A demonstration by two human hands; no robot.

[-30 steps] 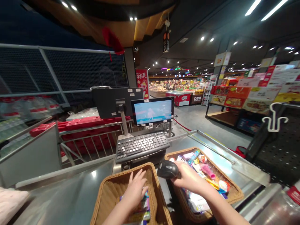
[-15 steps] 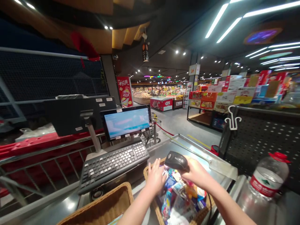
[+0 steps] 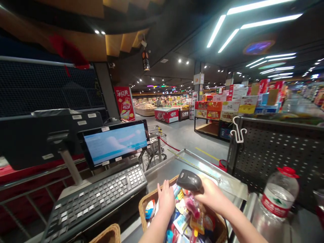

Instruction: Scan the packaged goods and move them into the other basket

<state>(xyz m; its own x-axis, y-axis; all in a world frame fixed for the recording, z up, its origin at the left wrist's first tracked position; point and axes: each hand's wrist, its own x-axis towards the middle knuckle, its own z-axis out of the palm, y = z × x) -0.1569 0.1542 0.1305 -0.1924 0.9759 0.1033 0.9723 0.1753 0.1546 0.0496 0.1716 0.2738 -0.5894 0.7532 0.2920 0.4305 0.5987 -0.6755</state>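
My right hand (image 3: 209, 190) is wrapped round a black handheld barcode scanner (image 3: 189, 180), holding it above a wicker basket (image 3: 142, 207). Small packaged goods in bright colours fill the basket, among them a pink-capped item (image 3: 192, 207) below the scanner. At the basket's left side, my left hand (image 3: 166, 198) reaches over the goods with its fingers stretched out. Its palm side is hidden, and nothing shows in its grasp.
Left of the basket stand a keyboard (image 3: 101, 199) and a lit monitor (image 3: 116, 141). A second wicker basket (image 3: 111, 233) is at the bottom edge. To the right are a large red-capped water bottle (image 3: 278, 195) and a perforated black panel (image 3: 273, 152) with a white hook (image 3: 238, 130).
My view has swung right, so the monitor, keyboard and bottle sit further left. The goods visible in the basket look different. My right hand still holds the scanner; my left hand stays over the basket.
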